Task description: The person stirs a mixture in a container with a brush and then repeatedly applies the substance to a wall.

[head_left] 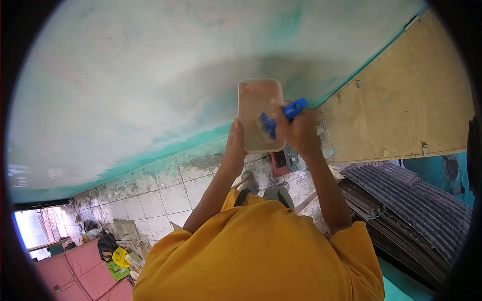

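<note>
My left hand (236, 146) grips the left side of a pale, shallow rectangular tray (251, 103), held up in front of the wall. A thin whitish layer, with a pinkish patch near the far end, covers the tray's inside. My right hand (297, 131) is closed round a blue-handled brush (295, 108), whose wide blue head is over the tray's right half. The brush's working edge blends into the pale tray.
The wall (150, 75) carries patchy white over turquoise. A tan board (401, 90) stands at right, above stacked corrugated sheets (406, 193). White floor tiles (173, 199) look stained. Bags (120, 257) lie by pink flooring (75, 271) at lower left.
</note>
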Motion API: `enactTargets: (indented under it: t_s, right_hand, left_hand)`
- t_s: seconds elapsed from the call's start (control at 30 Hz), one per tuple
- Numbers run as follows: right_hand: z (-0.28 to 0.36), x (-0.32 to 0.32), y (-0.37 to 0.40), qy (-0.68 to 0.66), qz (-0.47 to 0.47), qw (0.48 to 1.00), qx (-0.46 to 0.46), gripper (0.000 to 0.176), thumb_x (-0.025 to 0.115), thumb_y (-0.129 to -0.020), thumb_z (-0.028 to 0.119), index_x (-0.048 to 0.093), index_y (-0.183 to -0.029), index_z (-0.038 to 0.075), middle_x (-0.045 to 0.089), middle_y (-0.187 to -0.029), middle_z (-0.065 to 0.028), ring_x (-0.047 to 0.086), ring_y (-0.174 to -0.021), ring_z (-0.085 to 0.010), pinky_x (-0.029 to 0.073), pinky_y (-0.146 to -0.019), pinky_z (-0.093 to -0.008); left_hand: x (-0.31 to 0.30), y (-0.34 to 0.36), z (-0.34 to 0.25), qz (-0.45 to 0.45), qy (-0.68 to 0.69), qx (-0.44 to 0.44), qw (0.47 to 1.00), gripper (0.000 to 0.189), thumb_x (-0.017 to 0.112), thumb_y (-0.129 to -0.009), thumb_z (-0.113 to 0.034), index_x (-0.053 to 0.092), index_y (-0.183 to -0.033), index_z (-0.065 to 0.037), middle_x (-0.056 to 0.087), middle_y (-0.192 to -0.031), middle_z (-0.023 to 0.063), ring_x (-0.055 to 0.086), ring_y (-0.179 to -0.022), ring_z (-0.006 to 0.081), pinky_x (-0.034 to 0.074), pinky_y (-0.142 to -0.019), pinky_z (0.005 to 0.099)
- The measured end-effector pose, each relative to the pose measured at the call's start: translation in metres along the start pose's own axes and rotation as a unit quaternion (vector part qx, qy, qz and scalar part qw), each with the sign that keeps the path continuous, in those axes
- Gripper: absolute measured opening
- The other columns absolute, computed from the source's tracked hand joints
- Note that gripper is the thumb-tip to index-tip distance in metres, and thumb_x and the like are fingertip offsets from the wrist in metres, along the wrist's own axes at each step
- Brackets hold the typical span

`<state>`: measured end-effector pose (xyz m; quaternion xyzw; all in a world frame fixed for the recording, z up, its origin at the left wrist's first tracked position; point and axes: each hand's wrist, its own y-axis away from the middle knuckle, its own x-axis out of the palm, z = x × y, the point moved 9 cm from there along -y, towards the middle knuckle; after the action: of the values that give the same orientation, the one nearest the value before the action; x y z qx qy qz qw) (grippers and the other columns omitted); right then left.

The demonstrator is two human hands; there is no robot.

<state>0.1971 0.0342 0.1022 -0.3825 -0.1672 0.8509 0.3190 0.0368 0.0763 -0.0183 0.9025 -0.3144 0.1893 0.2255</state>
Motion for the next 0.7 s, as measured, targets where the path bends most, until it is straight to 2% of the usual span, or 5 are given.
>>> enactTargets:
  t_s: [0.3,0.37,0.5,0.57,0.7]
  right_hand:
    - [0.004,-0.008,0.005,0.01,0.019,1.0,0.01,0.025,0.069,-0.089,0.022,0.066,-0.074,0.002,0.063,-0.059,-0.0129,0.064,-0.051,-0.024,0.047,-0.05,-0.0346]
    - [0.016,0.003,0.012,-0.006,0.018,0.999,-0.045,0.025,0.069,-0.089,0.021,0.066,-0.074,0.002,0.062,-0.059,-0.0119,0.063,-0.051,-0.0249,0.047,-0.05,-0.0353]
    - [0.002,-0.008,0.0,-0.005,-0.022,1.0,0.004,0.024,0.068,-0.09,0.02,0.066,-0.074,0.002,0.063,-0.059,-0.0115,0.063,-0.051,-0.0274,0.048,-0.05,-0.0357]
    - [0.007,-0.015,0.004,0.054,0.018,0.998,0.01,0.023,0.068,-0.09,0.021,0.068,-0.077,0.002,0.064,-0.061,-0.0118,0.063,-0.052,-0.0278,0.047,-0.05,-0.0354]
    - [0.023,-0.005,0.009,0.003,-0.005,0.999,-0.042,0.025,0.068,-0.091,0.022,0.067,-0.075,0.002,0.062,-0.058,-0.0121,0.062,-0.05,-0.0258,0.046,-0.049,-0.0362]
  left_hand:
    - [0.006,0.005,-0.011,0.007,-0.016,0.021,1.0,0.086,0.03,-0.096,-0.07,0.021,-0.153,-0.006,0.035,-0.152,0.0146,0.038,-0.14,0.0262,0.036,-0.112,0.0403]
    - [0.0,0.003,0.002,-0.004,-0.028,-0.013,1.0,0.084,0.03,-0.097,-0.068,0.02,-0.153,-0.006,0.035,-0.152,0.0142,0.037,-0.14,0.0256,0.034,-0.113,0.0403]
    - [0.002,0.003,0.002,-0.004,-0.01,-0.015,1.0,0.083,0.029,-0.098,-0.068,0.02,-0.153,-0.006,0.035,-0.152,0.0136,0.036,-0.141,0.0251,0.034,-0.114,0.0401]
    - [-0.002,0.003,-0.005,-0.03,0.006,0.017,0.999,0.076,0.033,-0.098,-0.067,0.028,-0.149,-0.011,0.043,-0.141,0.0103,0.047,-0.127,0.0203,0.045,-0.098,0.0377]
    - [0.0,0.009,-0.001,-0.029,-0.019,0.009,0.999,0.076,0.033,-0.098,-0.067,0.028,-0.149,-0.01,0.043,-0.141,0.0103,0.046,-0.128,0.0206,0.045,-0.1,0.0379]
